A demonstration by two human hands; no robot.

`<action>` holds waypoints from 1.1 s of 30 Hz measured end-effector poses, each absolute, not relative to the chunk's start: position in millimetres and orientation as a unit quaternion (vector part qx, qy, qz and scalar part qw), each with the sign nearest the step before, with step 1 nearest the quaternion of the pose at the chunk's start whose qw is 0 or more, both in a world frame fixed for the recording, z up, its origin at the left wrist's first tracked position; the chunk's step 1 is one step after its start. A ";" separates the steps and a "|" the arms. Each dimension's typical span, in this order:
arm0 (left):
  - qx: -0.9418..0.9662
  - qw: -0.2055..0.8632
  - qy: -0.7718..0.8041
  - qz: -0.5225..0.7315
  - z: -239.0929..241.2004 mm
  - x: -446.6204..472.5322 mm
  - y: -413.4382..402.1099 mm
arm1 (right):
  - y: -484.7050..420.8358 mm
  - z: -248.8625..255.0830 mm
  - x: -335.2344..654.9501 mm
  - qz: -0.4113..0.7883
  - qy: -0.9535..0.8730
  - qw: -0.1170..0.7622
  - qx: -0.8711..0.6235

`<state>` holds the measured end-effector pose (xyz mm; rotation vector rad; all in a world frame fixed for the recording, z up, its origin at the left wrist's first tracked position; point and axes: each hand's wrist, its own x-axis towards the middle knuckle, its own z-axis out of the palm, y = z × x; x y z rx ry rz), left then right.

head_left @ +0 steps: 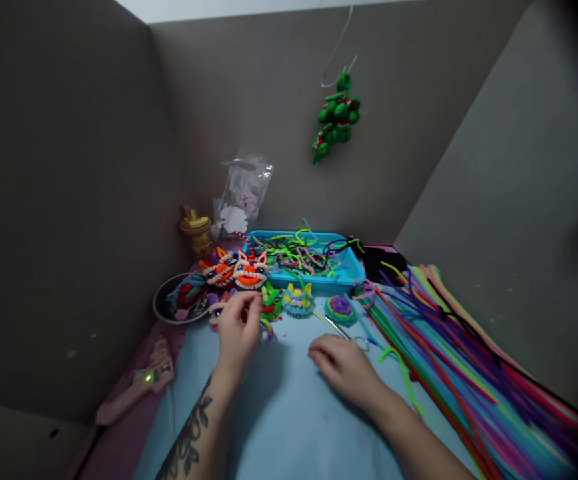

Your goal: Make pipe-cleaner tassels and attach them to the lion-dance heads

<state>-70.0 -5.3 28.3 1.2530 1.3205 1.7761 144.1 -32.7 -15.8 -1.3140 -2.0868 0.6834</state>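
My left hand [241, 323] is raised over the left side of the blue mat [289, 413], thumb and fingers pinched together; anything between them is too small or hidden to make out. Just past it are a green fuzzy animal head [271, 301] and a partly covered purple and pink one [215, 308]; whether the fingers touch either, I cannot tell. My right hand [343, 370] rests low on the mat, its fingers curled in, with nothing visible in them. Scissors [339, 328] lie just beyond it, near a purple and teal coiled piece [341, 309].
Behind stand two orange and white heads [250, 272] and a blue tray [313, 283] of pipe cleaner scraps. Bundled pipe cleaners [449, 360] cover the right side. At left are a round bowl [159, 308] and a pink glue gun [141, 387]. A green ornament [337, 117] hangs above.
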 end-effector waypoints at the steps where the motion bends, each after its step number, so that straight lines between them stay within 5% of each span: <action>1: 0.508 0.325 0.486 0.633 29.8 -58.8 -7.7 | -31.4 -16.6 143.0 0.242 -0.803 0.248 -0.484; 10: 0.618 0.383 0.530 0.437 19.1 -2.9 -1.3 | -2.9 -9.9 218.0 0.095 -0.628 0.151 -0.757; 28: 0.702 0.308 0.517 0.380 -13.3 10.5 -6.4 | 42.9 -31.6 191.6 0.104 -0.702 0.157 -0.687; 33: 0.591 0.422 0.523 0.447 -16.2 13.2 -9.1 | 36.0 -25.2 193.1 0.138 -0.689 0.235 -0.672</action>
